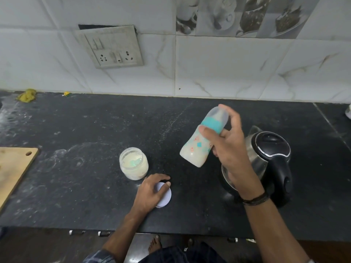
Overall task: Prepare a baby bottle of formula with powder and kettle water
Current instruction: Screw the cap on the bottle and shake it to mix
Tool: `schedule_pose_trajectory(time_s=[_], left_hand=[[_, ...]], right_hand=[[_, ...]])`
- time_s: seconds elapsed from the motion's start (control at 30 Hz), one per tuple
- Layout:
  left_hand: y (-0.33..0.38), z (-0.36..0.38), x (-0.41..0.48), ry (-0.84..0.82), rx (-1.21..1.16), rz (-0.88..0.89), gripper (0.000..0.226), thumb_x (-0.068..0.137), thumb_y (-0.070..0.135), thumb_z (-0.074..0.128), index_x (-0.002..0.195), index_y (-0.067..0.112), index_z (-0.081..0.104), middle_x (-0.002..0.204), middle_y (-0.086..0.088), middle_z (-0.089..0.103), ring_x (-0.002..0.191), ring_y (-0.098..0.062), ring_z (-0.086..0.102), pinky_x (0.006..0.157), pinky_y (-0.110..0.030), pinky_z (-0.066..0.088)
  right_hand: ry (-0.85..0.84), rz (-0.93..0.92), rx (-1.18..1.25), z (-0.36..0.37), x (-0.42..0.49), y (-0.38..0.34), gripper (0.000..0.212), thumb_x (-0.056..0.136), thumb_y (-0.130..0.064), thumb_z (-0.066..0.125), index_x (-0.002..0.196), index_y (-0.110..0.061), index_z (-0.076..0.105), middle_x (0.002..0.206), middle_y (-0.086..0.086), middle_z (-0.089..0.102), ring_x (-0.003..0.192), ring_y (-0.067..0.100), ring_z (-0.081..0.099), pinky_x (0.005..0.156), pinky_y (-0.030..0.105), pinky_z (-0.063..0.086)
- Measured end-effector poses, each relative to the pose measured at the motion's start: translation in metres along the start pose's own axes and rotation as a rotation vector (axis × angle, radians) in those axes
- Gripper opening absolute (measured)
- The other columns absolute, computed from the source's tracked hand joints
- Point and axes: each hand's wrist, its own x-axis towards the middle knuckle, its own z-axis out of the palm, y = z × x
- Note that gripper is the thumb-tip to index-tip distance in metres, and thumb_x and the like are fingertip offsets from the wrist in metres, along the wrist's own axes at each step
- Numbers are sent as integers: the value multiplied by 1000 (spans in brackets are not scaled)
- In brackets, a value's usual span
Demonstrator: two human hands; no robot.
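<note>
The right hand (226, 147) is wrapped round the baby bottle (197, 147), holding it tilted in the air just left of the kettle (271, 158), cap end leaning away toward the wall. The bottle holds milky liquid and has its teal ring and clear cap on (so the mixing looks close to done, I'd say). Further left of the kettle, nearer the front edge, the left hand (152, 190) lies over the white lid (165, 196), fingers bent round its rim, thumb on top. The open jar of powder (133, 164) stands just beyond that lid, well left of the kettle.

What worries me: if the ring isn't screwed tight, a shake at this tilt could leak formula onto the counter (76, 186). Hand and bottle hang close to the kettle, and a knock there could jolt the grip or meet hot metal. The jar stands uncovered, so a splash could wet the powder.

Count: 1 bottle, 1 kettle, 1 jar, 1 lid, 1 wooden board (15, 171) far left of the kettle, 2 hands.
</note>
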Motion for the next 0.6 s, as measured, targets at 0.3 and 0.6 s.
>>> schedule_pose_trajectory(time_s=[0.3, 0.6], left_hand=[[1, -1, 0, -6, 0, -9, 22, 90, 43, 64, 106, 34, 76, 113, 35, 65, 110, 7, 60, 94, -8, 37], [-1, 0, -1, -7, 4, -19, 19, 91, 40, 65, 106, 34, 75, 111, 33, 67, 110, 6, 60, 94, -11, 39]], right_hand=[[64, 22, 0, 7, 1, 11, 56, 92, -7, 72, 134, -32, 45, 100, 8, 65, 57, -1, 59, 47, 14, 44], [6, 34, -38, 0, 1, 16, 59, 90, -10, 75, 136, -32, 45, 101, 12, 66, 57, 1, 58, 46, 14, 43]])
